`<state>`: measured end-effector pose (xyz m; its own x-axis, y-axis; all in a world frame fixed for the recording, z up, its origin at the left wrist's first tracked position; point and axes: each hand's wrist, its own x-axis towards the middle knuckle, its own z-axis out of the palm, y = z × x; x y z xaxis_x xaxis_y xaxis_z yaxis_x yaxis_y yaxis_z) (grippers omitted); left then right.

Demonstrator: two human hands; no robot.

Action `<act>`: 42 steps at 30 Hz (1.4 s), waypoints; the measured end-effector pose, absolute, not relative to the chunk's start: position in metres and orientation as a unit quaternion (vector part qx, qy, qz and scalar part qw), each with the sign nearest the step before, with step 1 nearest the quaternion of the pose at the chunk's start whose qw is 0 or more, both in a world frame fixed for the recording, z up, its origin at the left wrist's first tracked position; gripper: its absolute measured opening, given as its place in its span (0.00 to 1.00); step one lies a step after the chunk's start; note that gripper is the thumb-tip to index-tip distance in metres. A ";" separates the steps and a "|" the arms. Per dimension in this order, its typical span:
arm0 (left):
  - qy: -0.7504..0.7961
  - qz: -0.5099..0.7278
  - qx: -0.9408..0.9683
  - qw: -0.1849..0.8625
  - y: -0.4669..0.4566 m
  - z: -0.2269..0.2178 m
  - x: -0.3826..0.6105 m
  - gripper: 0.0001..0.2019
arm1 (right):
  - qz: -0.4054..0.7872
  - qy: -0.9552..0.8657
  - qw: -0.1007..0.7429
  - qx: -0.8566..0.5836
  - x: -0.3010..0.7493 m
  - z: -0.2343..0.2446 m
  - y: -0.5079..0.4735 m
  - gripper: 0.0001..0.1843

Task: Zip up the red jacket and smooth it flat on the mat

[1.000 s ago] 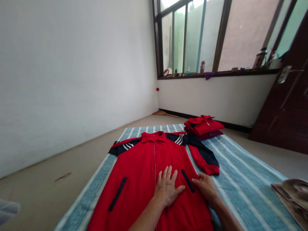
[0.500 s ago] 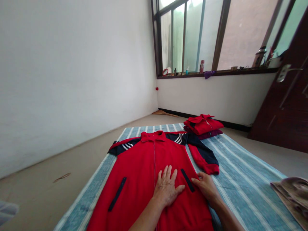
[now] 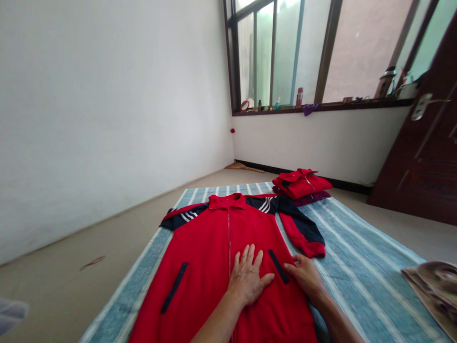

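Note:
A red zip-up jacket (image 3: 203, 252) with navy shoulders and white stripes lies front side up, its collar pointing away from me. My left hand (image 3: 247, 276) rests flat on the front beside the zip, fingers spread. At the jacket's right side edge, close to the dark pocket strip, my right hand (image 3: 307, 278) has thumb and fingers pinched on the fabric. The sleeve on the right bends outward over the cloth; the one on the left reaches the cloth's edge. The jacket's lower hem runs out of view.
Beneath the jacket is a blue-and-white striped cloth (image 3: 360, 267). Folded red and maroon clothes (image 3: 302, 186) are stacked at its far right corner. A brown patterned fabric (image 3: 433, 290) lies at the right edge. A brown door (image 3: 421, 157) and a cluttered windowsill (image 3: 278, 111) stand beyond.

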<state>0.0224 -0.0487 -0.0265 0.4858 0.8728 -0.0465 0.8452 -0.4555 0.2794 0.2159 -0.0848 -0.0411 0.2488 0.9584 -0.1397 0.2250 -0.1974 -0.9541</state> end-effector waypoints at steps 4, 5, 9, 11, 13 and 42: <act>0.505 0.052 0.851 0.133 -0.048 -0.027 0.023 0.40 | 0.438 -0.440 0.449 -0.643 0.217 -0.047 -0.082 0.12; 0.506 0.053 0.851 0.134 -0.048 -0.028 0.023 0.41 | 0.443 -0.437 0.451 -0.640 0.217 -0.048 -0.081 0.12; 0.505 0.056 0.851 0.135 -0.048 -0.029 0.023 0.41 | 0.452 -0.433 0.456 -0.633 0.217 -0.052 -0.080 0.13; 0.504 0.057 0.851 0.135 -0.049 -0.029 0.023 0.41 | 0.457 -0.432 0.458 -0.628 0.218 -0.054 -0.080 0.12; 0.504 0.058 0.851 0.134 -0.049 -0.029 0.023 0.41 | 0.455 -0.432 0.459 -0.629 0.218 -0.056 -0.080 0.12; 0.506 0.051 0.850 0.141 -0.052 -0.024 0.024 0.40 | 0.440 -0.447 0.447 -0.638 0.219 -0.053 -0.081 0.12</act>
<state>0.0244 -0.0516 -0.0241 0.4832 0.8737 -0.0560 0.8450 -0.4487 0.2910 0.2192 -0.0807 -0.0532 0.2134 0.9636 -0.1612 0.1783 -0.2006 -0.9633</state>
